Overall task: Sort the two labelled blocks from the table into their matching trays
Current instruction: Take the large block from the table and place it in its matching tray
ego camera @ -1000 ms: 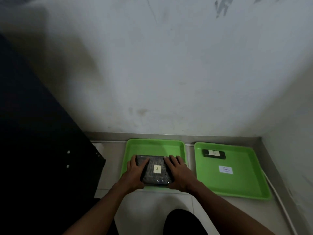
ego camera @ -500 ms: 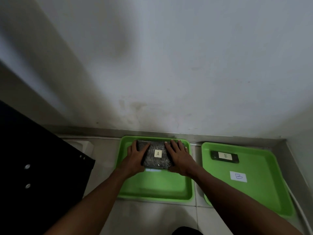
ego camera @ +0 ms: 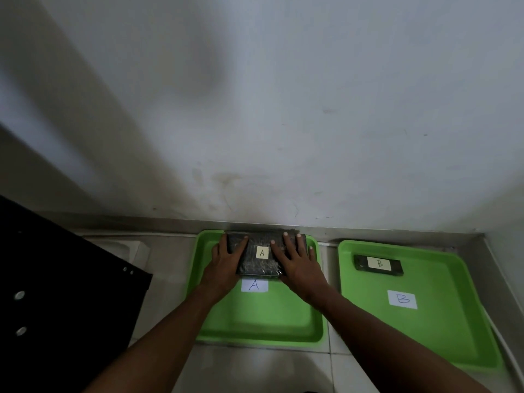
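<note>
A dark wrapped block A [ego camera: 261, 262] with a yellow "A" sticker lies at the far end of the left green tray [ego camera: 263, 321], above the tray's white "A" label [ego camera: 254, 285]. My left hand [ego camera: 228, 260] grips its left side and my right hand [ego camera: 296, 262] lies over its right side. A slim dark block B [ego camera: 378, 265] rests at the far end of the right green tray [ego camera: 442, 330], above a white "B" label [ego camera: 402, 299].
Both trays sit on a pale tiled floor [ego camera: 255, 367] against a white wall [ego camera: 283, 109]. A black panel [ego camera: 56, 302] with round studs fills the left side. A second wall closes the corner at the far right.
Both hands pushed block A from the near part of the left tray to its far end by the wall. The tray's "A" label came into view.
</note>
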`<control>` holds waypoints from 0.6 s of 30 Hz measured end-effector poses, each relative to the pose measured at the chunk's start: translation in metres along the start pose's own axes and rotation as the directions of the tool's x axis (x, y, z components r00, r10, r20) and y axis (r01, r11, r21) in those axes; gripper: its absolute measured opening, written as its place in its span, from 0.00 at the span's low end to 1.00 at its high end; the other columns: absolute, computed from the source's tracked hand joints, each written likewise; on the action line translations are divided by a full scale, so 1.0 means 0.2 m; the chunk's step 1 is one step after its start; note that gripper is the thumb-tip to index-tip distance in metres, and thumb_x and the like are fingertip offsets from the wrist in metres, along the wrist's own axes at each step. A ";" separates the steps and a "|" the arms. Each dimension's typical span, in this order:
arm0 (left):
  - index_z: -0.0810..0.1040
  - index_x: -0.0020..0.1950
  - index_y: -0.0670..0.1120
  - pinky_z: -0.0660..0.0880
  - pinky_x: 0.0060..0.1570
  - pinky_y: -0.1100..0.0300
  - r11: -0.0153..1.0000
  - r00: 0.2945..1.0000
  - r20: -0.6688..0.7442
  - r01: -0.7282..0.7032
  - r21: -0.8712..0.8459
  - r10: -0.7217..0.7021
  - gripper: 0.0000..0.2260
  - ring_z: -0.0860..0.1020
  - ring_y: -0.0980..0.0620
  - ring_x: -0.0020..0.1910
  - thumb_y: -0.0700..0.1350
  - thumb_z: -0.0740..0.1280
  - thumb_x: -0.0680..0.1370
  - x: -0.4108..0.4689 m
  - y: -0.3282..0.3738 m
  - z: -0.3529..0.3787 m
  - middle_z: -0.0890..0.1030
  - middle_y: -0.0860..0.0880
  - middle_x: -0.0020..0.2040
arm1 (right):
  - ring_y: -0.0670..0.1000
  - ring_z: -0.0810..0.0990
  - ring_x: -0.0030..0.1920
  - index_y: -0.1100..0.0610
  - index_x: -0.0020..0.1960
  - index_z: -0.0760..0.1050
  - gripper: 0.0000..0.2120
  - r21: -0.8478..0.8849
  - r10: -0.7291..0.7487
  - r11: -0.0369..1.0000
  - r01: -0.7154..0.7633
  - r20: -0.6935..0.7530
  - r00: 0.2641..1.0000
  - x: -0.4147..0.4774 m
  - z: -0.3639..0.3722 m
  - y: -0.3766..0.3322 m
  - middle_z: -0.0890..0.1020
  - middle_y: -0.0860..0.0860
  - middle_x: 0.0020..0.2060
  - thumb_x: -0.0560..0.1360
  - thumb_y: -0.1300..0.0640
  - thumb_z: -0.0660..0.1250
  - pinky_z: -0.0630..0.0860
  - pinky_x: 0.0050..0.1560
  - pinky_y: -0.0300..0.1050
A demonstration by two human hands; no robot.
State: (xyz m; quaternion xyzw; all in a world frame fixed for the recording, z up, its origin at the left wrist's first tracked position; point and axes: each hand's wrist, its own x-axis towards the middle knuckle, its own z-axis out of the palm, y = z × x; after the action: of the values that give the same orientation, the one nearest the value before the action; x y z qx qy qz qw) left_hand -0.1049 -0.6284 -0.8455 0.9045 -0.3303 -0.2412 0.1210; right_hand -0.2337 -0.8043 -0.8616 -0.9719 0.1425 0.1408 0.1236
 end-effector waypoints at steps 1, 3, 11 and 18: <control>0.48 0.79 0.60 0.72 0.66 0.40 1.000 1.000 0.008 0.004 0.000 -0.004 0.42 0.50 0.35 0.77 0.33 0.66 0.74 0.00 0.00 0.00 0.42 0.40 0.79 | 0.67 0.37 0.77 0.48 0.79 0.41 0.40 0.003 0.005 1.000 -0.005 -0.003 1.000 -0.01 0.01 0.00 0.41 0.59 0.80 0.79 0.47 0.65 0.49 0.76 0.71; 0.47 0.79 0.60 0.73 0.65 0.40 1.000 0.999 0.037 0.004 0.001 -0.004 0.43 0.50 0.35 0.77 0.33 0.66 0.74 -0.01 0.01 -0.02 0.42 0.40 0.79 | 0.66 0.37 0.78 0.48 0.79 0.40 0.42 0.021 0.015 1.000 -0.015 0.008 1.000 -0.01 0.00 -0.01 0.41 0.59 0.80 0.78 0.47 0.66 0.48 0.76 0.69; 0.46 0.79 0.58 0.72 0.67 0.44 0.999 0.995 0.100 0.017 -0.039 -0.013 0.45 0.56 0.36 0.77 0.33 0.68 0.73 -0.13 -0.03 -0.08 0.40 0.41 0.80 | 0.69 0.37 0.77 0.46 0.79 0.40 0.43 0.072 0.111 0.991 -0.115 0.052 0.992 -0.11 -0.03 -0.08 0.39 0.60 0.79 0.78 0.58 0.68 0.50 0.76 0.69; 0.46 0.80 0.56 0.76 0.60 0.48 0.999 0.988 0.153 -0.035 -0.001 0.035 0.43 0.67 0.37 0.72 0.35 0.67 0.74 -0.18 -0.07 -0.08 0.40 0.45 0.81 | 0.71 0.35 0.75 0.41 0.78 0.40 0.47 0.169 0.153 0.974 -0.151 -0.001 0.988 -0.14 0.02 -0.10 0.36 0.57 0.79 0.74 0.77 0.56 0.70 0.70 0.64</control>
State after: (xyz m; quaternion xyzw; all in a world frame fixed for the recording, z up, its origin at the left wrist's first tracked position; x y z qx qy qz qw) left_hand -0.1132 -0.5928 -0.8234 0.8774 -0.3547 -0.3076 0.0986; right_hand -0.2544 -0.7767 -0.8533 -0.9451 0.2288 0.1304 0.1933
